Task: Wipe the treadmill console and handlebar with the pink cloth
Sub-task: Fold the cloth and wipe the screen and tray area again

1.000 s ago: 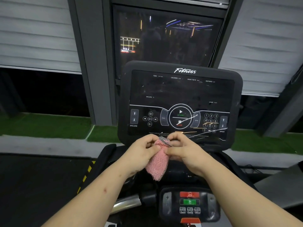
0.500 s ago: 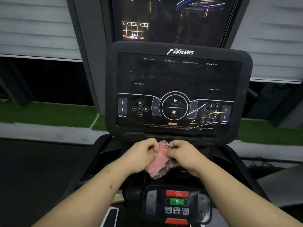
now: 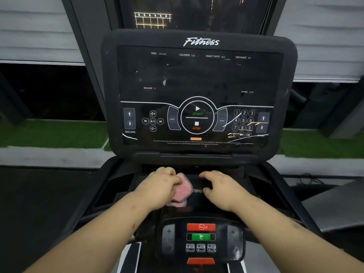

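The pink cloth (image 3: 184,189), with a checkered edge, lies bunched on the glossy black shelf (image 3: 199,208) just below the treadmill console (image 3: 197,79). My left hand (image 3: 159,184) grips the cloth from the left, fingers curled over it and pressing it onto the shelf. My right hand (image 3: 222,190) rests on the shelf to the right of the cloth with its fingers loosely spread, holding nothing; its thumb is close to the cloth's checkered edge. The console screen is dark, with smudges and white marks. My forearms cover most of the handlebar.
A small control pad (image 3: 201,237) with red and green buttons sits below my hands. Black side pockets (image 3: 118,186) flank the shelf. Beyond the console are a grey pillar (image 3: 92,36), a dark window, white shutters and a strip of green turf (image 3: 49,133).
Both hands have dropped from in front of the console's lower edge to the shelf. My right hand has let go of the cloth, which now lies under my left hand. The view has moved closer.
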{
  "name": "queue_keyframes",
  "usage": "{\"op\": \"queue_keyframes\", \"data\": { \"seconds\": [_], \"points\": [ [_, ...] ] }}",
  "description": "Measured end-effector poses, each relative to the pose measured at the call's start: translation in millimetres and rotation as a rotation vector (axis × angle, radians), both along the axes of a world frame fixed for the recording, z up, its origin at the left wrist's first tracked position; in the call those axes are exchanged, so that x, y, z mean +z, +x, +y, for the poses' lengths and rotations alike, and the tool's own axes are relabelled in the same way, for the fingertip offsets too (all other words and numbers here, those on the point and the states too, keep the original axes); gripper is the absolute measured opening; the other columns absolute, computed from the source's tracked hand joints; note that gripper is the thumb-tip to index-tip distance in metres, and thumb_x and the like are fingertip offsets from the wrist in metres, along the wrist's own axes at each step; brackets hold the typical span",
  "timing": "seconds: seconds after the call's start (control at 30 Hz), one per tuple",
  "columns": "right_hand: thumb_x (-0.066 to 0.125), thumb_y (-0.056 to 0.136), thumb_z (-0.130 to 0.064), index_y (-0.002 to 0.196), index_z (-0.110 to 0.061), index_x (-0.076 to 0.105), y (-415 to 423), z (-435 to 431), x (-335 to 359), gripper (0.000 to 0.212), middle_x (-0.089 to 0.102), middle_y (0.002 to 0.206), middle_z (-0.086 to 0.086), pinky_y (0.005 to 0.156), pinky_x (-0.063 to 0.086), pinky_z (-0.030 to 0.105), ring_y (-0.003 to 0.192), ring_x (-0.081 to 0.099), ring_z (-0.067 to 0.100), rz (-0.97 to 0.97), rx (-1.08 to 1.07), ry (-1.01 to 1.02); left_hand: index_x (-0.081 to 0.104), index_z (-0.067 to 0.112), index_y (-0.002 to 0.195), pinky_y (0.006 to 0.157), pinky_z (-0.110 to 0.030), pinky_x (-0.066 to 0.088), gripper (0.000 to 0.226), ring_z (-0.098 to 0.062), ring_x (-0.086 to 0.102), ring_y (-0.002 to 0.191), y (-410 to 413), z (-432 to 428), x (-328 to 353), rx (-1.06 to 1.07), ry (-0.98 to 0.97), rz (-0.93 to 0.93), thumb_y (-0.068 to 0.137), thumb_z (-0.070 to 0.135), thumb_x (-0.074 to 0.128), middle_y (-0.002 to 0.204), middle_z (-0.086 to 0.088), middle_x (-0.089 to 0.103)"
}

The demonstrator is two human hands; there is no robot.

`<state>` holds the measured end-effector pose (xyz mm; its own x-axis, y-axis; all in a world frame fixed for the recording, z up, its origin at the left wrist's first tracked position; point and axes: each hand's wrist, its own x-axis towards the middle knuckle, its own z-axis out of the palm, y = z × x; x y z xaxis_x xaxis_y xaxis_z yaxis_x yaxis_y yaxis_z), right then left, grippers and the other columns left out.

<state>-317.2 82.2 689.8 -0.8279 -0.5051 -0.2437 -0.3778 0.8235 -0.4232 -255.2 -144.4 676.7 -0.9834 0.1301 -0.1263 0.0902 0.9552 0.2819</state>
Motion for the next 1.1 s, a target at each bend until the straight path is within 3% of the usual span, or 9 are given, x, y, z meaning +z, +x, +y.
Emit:
{"op": "queue_keyframes", "data": {
  "seconds": [0.13,0.27,0.4,0.53,0.67,0.87,1.1],
  "points": [
    [0.052,0.099,-0.050,0.161,-0.037,0.024,-1,9,-3,0.069,0.014,0.171,0.001,0.124,0.029,0.046,0.155,0.021,0.029,-0.038,-0.026,0.280,0.070,0.029,0.127,0.102,-0.036,0.042,0.035,-0.018,0.045,0.112,4,4,6,-0.039,-0.112,0.074,0.097,0.021,0.055,0.115,0.006,0.050],
    [0.037,0.105,-0.060,0.166,-0.031,0.009,-3,16,4,0.073,-0.001,0.174,0.003,0.128,0.016,0.047,0.160,0.004,0.029,-0.139,-0.067,0.404,0.072,0.027,0.125,0.098,-0.039,0.048,0.030,-0.020,0.054,0.113,3,7,9,-0.034,-0.084,-0.027,0.098,0.026,0.058,0.116,0.003,0.055],
    [0.039,0.111,-0.040,0.166,-0.025,0.002,-11,24,-2,0.069,-0.007,0.174,0.001,0.129,0.013,0.044,0.160,0.001,0.026,-0.175,-0.053,0.417,0.062,0.030,0.141,0.102,-0.037,0.047,0.043,-0.019,0.056,0.116,1,3,6,-0.024,-0.076,-0.138,0.098,0.028,0.060,0.124,0.002,0.050],
    [0.054,0.103,-0.010,0.165,-0.025,-0.003,-16,31,-8,0.085,-0.013,0.172,-0.004,0.129,0.016,0.043,0.160,0.000,0.023,-0.160,-0.019,0.473,0.055,0.027,0.148,0.106,-0.034,0.045,0.047,-0.019,0.055,0.118,-2,2,0,-0.015,-0.069,-0.144,0.102,0.022,0.061,0.131,0.001,0.046],
    [0.059,0.101,-0.009,0.165,-0.027,-0.002,-18,32,-12,0.091,-0.013,0.173,-0.005,0.128,0.019,0.044,0.160,0.001,0.025,-0.127,0.008,0.488,0.056,0.028,0.146,0.103,-0.038,0.048,0.050,-0.022,0.054,0.117,-11,11,-5,-0.064,-0.174,-0.152,0.099,0.014,0.063,0.129,-0.001,0.046],
    [0.052,0.107,-0.041,0.166,-0.023,0.000,-19,33,-5,0.080,-0.008,0.173,0.001,0.129,0.017,0.044,0.160,0.001,0.027,-0.134,0.051,0.455,0.041,0.032,0.158,0.110,-0.038,0.042,0.052,-0.026,0.047,0.131,-30,42,2,-0.111,-0.190,-0.165,0.107,0.031,0.052,0.143,-0.004,0.042],
    [0.038,0.093,-0.081,0.166,-0.025,0.002,-13,36,-8,0.098,-0.009,0.173,-0.001,0.129,0.009,0.047,0.160,-0.007,0.024,-0.177,-0.002,0.332,0.040,0.035,0.157,0.111,-0.039,0.041,0.053,-0.025,0.046,0.130,-39,55,0,-0.144,-0.180,-0.172,0.106,0.037,0.052,0.141,-0.001,0.044]
  ]
}}
